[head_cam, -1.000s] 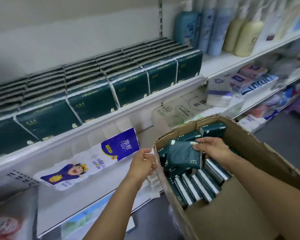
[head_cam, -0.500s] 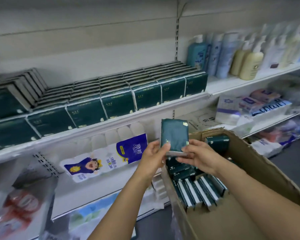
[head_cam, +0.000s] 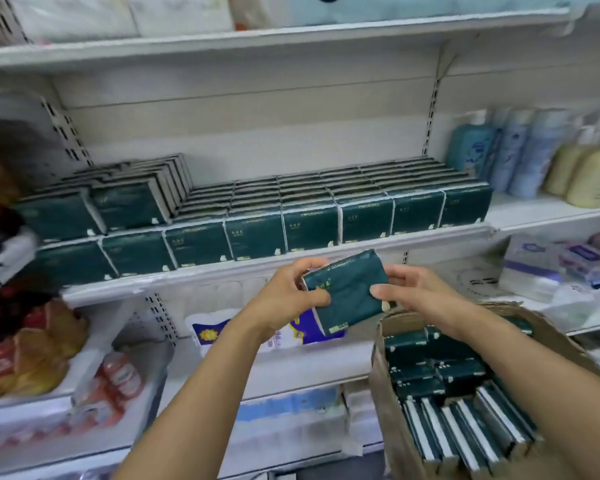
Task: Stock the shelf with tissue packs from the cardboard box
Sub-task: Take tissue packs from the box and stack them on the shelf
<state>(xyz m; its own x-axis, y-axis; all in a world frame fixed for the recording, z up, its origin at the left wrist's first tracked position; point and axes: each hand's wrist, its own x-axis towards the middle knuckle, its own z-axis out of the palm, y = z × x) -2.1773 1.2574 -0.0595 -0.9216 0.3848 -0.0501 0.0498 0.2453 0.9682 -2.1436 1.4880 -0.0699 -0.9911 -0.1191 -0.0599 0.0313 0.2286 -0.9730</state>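
Note:
A dark green tissue pack point(head_cam: 349, 289) is held tilted in the air in front of the shelf edge point(head_cam: 291, 263). My left hand point(head_cam: 291, 296) grips its left end, thumb across the front. My right hand point(head_cam: 409, 289) pinches its right end between thumb and fingers. Rows of the same green tissue packs point(head_cam: 257, 216) fill the middle shelf, with a second layer stacked at the left point(head_cam: 118, 199). The cardboard box point(head_cam: 392, 438) stands at the lower right, holding several more green packs point(head_cam: 458, 403) on edge.
Pump bottles point(head_cam: 520, 157) stand on the shelf to the right of the packs. A blue and white toilet-roll pack point(head_cam: 257, 334) lies on the shelf below. Red and orange bagged goods point(head_cam: 32, 348) sit at the left. White paper goods point(head_cam: 551, 271) are at the right.
Both hands lifted the pack out of the box and up to the shelf edge, turning it from upright to tilted. The view has risen, showing the upper shelf.

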